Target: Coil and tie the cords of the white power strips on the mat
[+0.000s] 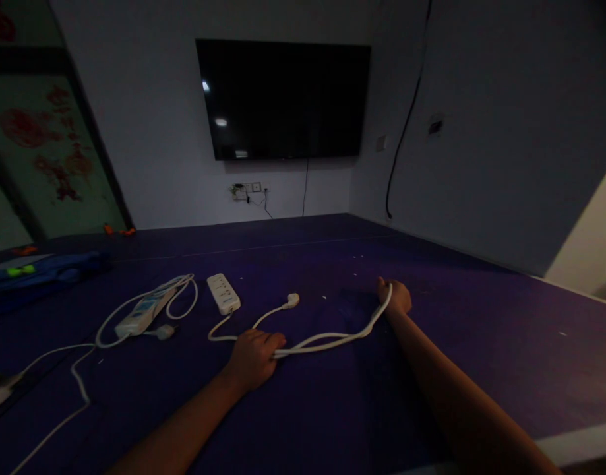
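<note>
A white power cord [327,342] runs doubled between my two hands over the purple surface. My left hand [256,356] is closed around its strands near the middle. Farther right, my right hand [395,298] grips the looped end of the same cord. Beyond my left hand lies a white power strip [224,294], whose cord leads into that hand. The cord's plug [293,301] rests on the surface just past my left fingers. Inside each fist the cord is hidden.
To the left lies a second power strip [147,311] wrapped in its own cord, with its plug [164,332] beside it. Blue fabric [50,272] is at the far left. A wall-mounted television [287,99] hangs above wall sockets [253,189]. Small white scraps dot the purple surface [303,254].
</note>
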Tool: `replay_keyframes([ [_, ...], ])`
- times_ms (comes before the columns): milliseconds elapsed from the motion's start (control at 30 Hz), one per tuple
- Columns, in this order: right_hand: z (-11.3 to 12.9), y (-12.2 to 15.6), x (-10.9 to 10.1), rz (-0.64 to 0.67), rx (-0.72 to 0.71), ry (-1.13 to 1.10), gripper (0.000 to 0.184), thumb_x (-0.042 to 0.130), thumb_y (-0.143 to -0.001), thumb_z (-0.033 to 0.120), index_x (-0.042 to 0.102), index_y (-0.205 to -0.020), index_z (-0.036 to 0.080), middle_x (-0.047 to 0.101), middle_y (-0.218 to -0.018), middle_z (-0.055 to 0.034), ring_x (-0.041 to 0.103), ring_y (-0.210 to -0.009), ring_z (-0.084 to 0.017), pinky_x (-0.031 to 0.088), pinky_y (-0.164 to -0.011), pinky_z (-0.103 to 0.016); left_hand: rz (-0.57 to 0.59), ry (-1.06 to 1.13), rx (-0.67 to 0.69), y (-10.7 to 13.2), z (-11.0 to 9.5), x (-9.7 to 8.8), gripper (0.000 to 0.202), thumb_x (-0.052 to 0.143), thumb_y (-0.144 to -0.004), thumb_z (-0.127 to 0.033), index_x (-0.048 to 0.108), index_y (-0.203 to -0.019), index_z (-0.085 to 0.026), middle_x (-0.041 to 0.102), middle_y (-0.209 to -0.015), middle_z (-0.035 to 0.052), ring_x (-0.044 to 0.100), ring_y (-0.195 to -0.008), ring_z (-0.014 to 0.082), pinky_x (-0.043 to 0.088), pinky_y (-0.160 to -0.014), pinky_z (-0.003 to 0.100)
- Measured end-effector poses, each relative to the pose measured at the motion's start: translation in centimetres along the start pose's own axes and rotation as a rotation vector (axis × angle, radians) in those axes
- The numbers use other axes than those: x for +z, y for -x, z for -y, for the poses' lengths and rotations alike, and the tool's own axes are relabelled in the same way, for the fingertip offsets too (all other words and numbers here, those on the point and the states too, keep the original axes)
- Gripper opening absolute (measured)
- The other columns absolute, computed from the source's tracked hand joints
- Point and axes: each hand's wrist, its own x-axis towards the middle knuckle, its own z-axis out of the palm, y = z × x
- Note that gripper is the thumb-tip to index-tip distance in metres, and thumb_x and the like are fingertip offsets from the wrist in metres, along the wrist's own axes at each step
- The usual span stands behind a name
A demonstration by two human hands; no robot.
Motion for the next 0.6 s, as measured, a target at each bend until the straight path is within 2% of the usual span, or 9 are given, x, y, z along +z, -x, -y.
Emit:
replay_keyframes([
  [600,0.17,0.2,-0.2,0.004,0.007,0.0,0.036,0.041,-0.083,0.042,0.068,-0.086,0.018,0.065,-0.088,-0.0135,0.061,-0.087,-0.026,0.046,-0.066,-0.031,-0.015,-0.01,0.008,0.02,-0.01,0.07,0.022,0.046,-0.076,-0.012,0.059,-0.09,-0.021,0.067,-0.074,0.0015,0.062,-0.07,0.0152,0.045,-0.066,0.027],
])
